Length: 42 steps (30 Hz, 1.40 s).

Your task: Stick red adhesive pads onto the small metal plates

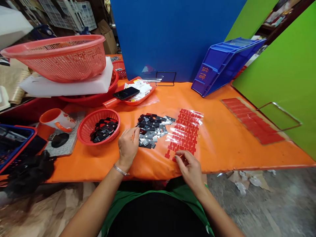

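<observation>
My left hand (127, 145) is closed, its fingertips at the left edge of a loose pile of small dark metal plates (150, 130). Whatever it may hold is hidden by the fingers. On the right, my right hand (190, 167) pinches with thumb and forefinger at a red sticker (174, 159) on the near edge of a clear sheet. Rows of T-shaped red stickers (184, 131) cover that sheet, which lies flat beside the pile. A red basket (82, 133) left of my left hand contains more dark plates (105, 129).
Behind the pile, a phone (126, 93) rests on a red scoop (134, 102) of paper pieces. A mug (55, 119) and stacked pink basket (74, 61) stand left. A blue bin (214, 69) leans at the back; another red sheet (251, 120) lies right, near a wire stand (292, 126).
</observation>
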Tool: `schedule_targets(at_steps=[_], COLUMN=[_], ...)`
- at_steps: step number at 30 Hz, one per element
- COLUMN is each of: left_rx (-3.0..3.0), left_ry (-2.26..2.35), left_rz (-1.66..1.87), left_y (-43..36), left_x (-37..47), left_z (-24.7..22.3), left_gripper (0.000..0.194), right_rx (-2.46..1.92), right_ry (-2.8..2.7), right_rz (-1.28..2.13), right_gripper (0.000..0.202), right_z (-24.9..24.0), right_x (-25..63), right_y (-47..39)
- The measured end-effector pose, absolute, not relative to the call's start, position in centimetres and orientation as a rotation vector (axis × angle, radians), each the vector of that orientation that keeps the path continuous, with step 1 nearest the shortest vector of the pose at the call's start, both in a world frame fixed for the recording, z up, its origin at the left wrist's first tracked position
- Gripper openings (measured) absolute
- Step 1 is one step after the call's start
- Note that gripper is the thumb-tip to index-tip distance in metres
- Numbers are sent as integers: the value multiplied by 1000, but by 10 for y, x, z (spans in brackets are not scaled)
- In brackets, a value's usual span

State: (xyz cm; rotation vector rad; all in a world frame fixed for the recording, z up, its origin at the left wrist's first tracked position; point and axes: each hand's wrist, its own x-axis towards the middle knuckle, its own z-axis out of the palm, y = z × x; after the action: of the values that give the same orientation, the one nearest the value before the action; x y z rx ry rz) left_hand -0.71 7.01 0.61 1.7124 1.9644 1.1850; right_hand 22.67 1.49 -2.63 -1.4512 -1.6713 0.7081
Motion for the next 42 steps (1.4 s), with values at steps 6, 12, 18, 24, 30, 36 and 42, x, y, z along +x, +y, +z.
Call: schedule_targets(at_steps=[6,12,18,24,30,36,42], left_rx=[1051,944,866,656,740,1365,1163], left_ry=[1470,1282,1137,1089,1128,1317,1255], left_rz=[1082,989,970,885,733,771,746], left_y=[46,31,25,30,41,42,46], left_x=[33,56,78,85,85,98,115], left_z=[9,13,3,-4,-12,-12,-21], left_gripper=[29,39,30,30,22,16,11], right_rx=[-1240,-1307,-1244,-1374,-1605,-1731,-1759], right_ry=[-1764,-1519,-834,-970,-1202,-1711,-1771], right_rz=[489,668,1560,1479,875,599,541], right_gripper=[30,18,29,37,21,8,12], right_z=[-21,-22,-16,-19,-27,-32,-33], right_x=[201,205,202,224,289,295,291], right_y=[12,14,7,2,13,12,12])
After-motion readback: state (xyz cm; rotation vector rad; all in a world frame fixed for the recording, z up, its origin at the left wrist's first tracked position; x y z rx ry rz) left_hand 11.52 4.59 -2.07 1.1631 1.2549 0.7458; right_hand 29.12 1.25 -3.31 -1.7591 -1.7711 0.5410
